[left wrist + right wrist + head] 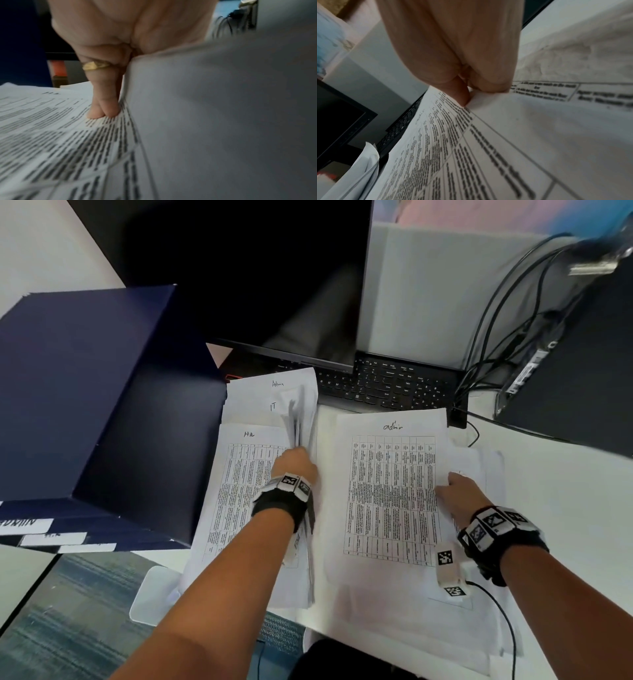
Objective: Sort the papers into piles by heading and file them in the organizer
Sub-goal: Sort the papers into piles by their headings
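Note:
Sheets with printed tables lie on the white desk. My left hand (295, 463) grips a sheaf of papers (296, 419) that stands on edge over the pile headed "HR" (236, 508). In the left wrist view the fingertips (102, 115) touch the printed HR sheet (42, 135), and the sheaf (223, 115) rises on the right. My right hand (457, 486) pinches the right edge of the sheet headed "admin" (390, 498); thumb and finger (464, 97) meet on that sheet (488, 155). Sheets headed "Admin" and "IT" (274, 397) lie behind the HR pile. A navy organizer (85, 405) stands at the left.
White labels (51, 537) run along the organizer's front. A black keyboard (387, 386) and a dark monitor (274, 285) stand behind the papers. A black computer case (575, 371) with cables (493, 330) is at the right. The desk's front edge is near my arms.

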Demonstrator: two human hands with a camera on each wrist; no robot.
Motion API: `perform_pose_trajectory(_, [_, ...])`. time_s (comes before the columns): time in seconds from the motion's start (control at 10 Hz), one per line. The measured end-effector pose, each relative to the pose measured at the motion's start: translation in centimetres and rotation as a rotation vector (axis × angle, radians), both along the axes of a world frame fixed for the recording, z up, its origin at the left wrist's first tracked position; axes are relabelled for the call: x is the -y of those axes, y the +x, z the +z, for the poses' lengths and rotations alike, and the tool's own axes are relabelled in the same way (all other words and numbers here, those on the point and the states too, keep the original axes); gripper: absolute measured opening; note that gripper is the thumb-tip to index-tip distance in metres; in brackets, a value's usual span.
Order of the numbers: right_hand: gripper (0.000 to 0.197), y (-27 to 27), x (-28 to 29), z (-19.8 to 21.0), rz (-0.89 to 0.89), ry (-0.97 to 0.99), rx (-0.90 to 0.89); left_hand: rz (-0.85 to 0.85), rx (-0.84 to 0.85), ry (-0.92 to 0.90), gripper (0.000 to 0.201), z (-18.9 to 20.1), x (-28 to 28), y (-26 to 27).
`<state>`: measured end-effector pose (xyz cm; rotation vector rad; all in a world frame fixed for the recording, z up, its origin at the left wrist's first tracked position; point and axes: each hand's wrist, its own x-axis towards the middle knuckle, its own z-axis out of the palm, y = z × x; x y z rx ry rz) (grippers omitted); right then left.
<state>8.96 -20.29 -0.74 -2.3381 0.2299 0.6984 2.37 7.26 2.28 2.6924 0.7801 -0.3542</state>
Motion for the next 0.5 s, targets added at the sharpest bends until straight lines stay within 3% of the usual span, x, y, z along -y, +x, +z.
perform_pose_trajectory(0.1, [0.029,-0.5,0.3,0.4,-0.023,0.086,0.029,0.113,0.141,-0.141,0.010,0.4,-2.0,-1.5])
perform_pose_trajectory(0.4, [0.029,1.6,-2.6,0.0,-0.201,0.288,-0.065,0.369,0.427,-0.404,0.031,2.4,-6.5,-5.9])
perform_pose_trajectory(0.5, [0.016,1.6,-6.7,2.8,-0.068,0.139,-0.084,0.388,0.464,-0.418,0.023,3.8,-8.0,-6.6])
